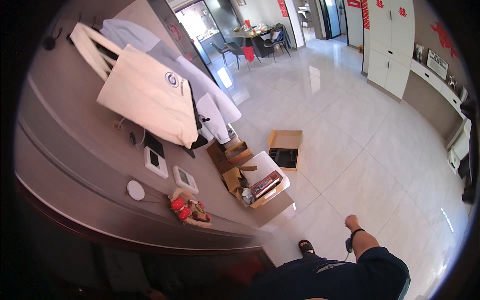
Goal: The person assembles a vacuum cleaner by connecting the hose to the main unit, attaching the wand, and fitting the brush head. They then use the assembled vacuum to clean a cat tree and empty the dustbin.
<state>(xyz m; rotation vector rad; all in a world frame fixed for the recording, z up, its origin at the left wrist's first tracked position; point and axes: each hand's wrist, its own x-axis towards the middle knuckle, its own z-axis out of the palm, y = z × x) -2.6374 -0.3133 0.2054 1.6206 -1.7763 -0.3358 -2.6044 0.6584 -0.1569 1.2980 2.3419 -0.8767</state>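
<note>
My right hand (352,221) hangs over the tiled floor, its fingers curled in, with nothing seen in them. A black strap (356,232) circles that wrist, with a small dark device (349,244) and a thin cable on it. The hand touches nothing around it. At the lower edge, by a dark glossy door panel (200,265), a dim skin-toned patch (156,294) looks like my left hand; its fingers are too dark to make out. My foot in a black sandal (306,246) stands on the floor.
Against the left wall stand opened cartons (265,200) with a red box (266,183) inside. An open cardboard box (286,140) lies farther out. A cream tote bag (145,95) and pale clothing (200,82) hang from the wall. A dining table (247,34) and white cabinets (387,65) stand far off.
</note>
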